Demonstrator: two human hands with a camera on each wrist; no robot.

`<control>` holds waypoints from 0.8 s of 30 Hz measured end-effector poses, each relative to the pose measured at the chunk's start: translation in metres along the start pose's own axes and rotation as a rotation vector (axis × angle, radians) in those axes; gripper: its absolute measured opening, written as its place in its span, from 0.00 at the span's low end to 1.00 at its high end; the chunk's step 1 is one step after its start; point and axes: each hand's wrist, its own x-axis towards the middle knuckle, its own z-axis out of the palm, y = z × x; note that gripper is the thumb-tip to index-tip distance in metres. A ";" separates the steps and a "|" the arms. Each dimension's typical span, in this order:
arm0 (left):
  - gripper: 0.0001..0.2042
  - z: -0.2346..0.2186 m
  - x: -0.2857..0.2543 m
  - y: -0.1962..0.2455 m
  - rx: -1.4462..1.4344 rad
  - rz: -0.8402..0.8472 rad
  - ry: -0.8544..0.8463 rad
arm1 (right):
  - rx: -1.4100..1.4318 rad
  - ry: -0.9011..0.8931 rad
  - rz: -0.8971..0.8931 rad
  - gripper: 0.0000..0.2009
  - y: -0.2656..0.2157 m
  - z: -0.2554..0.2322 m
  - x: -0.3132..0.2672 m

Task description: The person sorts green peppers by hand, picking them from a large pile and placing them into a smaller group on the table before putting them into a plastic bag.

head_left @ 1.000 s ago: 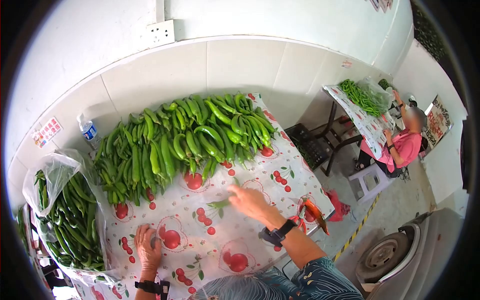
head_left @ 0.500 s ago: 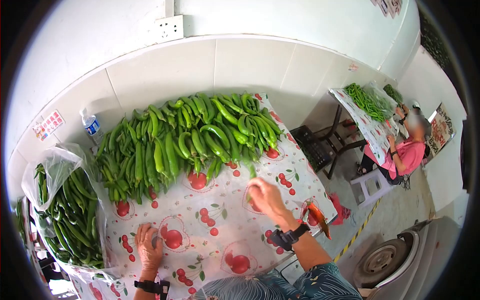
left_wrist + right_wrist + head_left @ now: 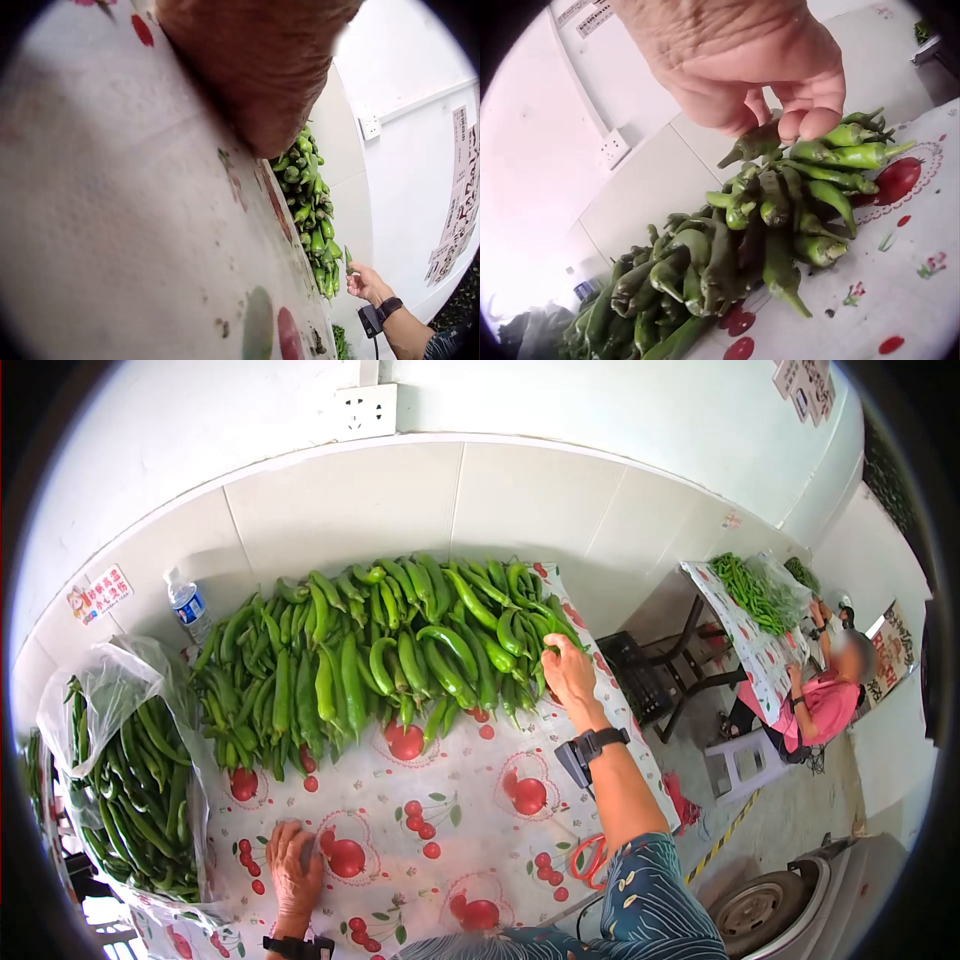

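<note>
My right hand is at the right end of a long pile of green peppers on the table. Between its thumb and fingers it pinches one green pepper, stem end pointing out over the others. In the left wrist view that pepper sticks up from the fingertips, beside the pile's end. My left hand rests on the flowered tablecloth near the front edge, fingers loosely bent and holding nothing. Close up, its wrist view shows only part of the hand against the cloth.
A clear plastic bag full of darker green peppers stands at the left. Behind it is a water bottle by the wall. Red loop handles lie at the table's right edge. Farther right, another person sits at a second table.
My right hand has carried the pepper from the middle of the table up and right to the far end of the pile. The left hand has stayed on the cloth.
</note>
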 end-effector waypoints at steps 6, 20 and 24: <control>0.18 0.001 -0.004 -0.007 0.014 -0.035 -0.042 | -0.093 -0.037 0.000 0.16 -0.006 0.013 0.026; 0.17 0.000 -0.002 -0.003 0.003 -0.059 -0.052 | -0.263 -0.059 -0.141 0.17 -0.006 -0.001 0.019; 0.15 0.001 -0.001 -0.002 0.023 -0.039 -0.027 | -0.308 -0.011 -0.262 0.19 -0.008 0.015 0.021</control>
